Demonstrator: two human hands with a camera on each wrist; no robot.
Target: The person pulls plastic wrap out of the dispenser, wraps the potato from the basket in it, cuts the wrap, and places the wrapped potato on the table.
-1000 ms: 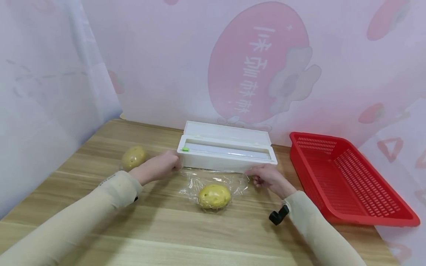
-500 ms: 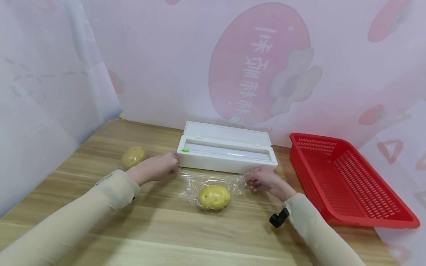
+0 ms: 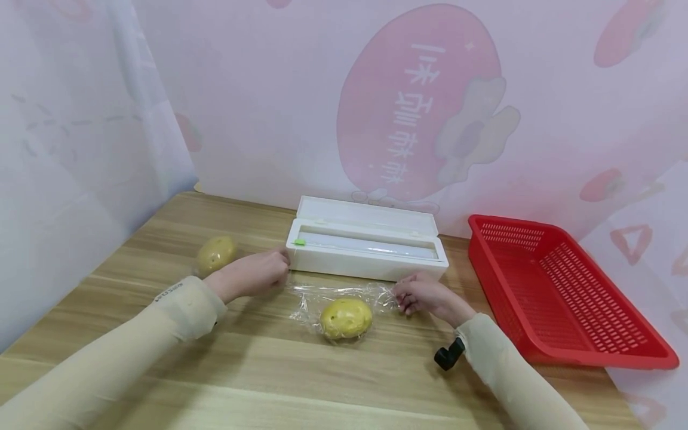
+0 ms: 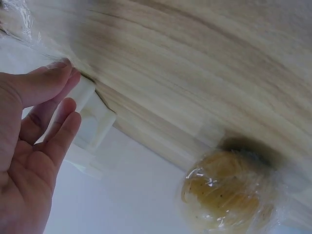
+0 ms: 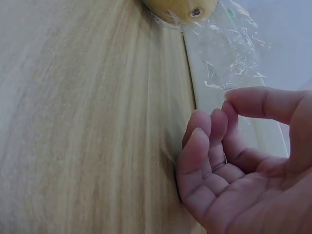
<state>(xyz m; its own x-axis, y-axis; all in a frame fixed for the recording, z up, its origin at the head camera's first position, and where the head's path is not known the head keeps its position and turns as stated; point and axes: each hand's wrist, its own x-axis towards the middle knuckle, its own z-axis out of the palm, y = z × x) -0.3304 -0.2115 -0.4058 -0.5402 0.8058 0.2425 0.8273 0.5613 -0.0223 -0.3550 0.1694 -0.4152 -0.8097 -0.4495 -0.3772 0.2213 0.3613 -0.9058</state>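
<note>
A yellow potato [image 3: 346,318] lies on a crinkled sheet of clear cling film [image 3: 317,298] in front of the white box. With thumb and forefinger my left hand [image 3: 257,275] pinches the film's far left corner; the left wrist view shows the film [image 4: 24,22] running to those fingertips. My right hand [image 3: 427,297] pinches the far right corner, its other fingers curled, and in the right wrist view the film [image 5: 226,53] stretches from there toward the potato [image 5: 183,9]. Both hands are close to the box's front side.
Behind the potato stands the white cling film box [image 3: 365,266], lid raised, with a roll and a green slider [image 3: 299,242]. A second potato [image 3: 216,255], wrapped in film, sits by my left forearm. To the right is a red basket [image 3: 500,286] on the wooden table [image 3: 322,382].
The film's far edge has come slightly away from the box toward the potato. My right hand has shifted a little nearer, and the film is bunched more at its fingers.
</note>
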